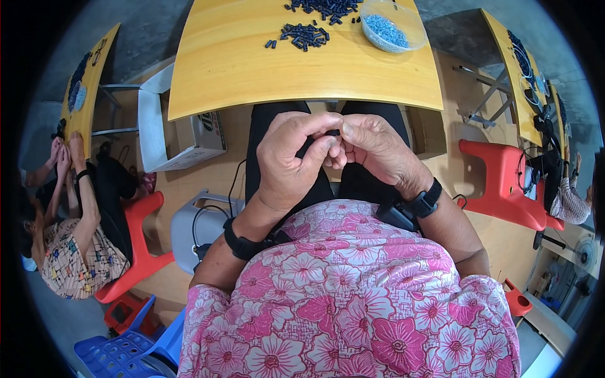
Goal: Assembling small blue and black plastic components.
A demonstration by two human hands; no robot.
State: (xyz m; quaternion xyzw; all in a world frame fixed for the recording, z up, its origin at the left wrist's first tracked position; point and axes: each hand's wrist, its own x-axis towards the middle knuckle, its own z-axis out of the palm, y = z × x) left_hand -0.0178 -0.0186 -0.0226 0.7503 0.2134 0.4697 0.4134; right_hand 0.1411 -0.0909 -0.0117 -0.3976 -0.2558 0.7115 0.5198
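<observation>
My left hand (291,151) and my right hand (382,146) meet above my lap, just short of the table's near edge. Both are closed, thumbs and fingertips pinched together and touching. A bit of something dark shows between the fingers, too small and covered to name. On the yellow wooden table (239,79) ahead lies a small heap of short black tube-like pieces (305,38). Behind it is a larger heap of the same black pieces (324,7). To their right stands a clear round bowl (414,43) with many tiny light-blue pieces (386,30) in it.
An open cardboard box (183,142) stands under the table at left, another box (432,129) at right. A grey stool (198,230) is at my left, a red stool (501,183) at right. Another person (79,233) works at a table (94,82) on the left.
</observation>
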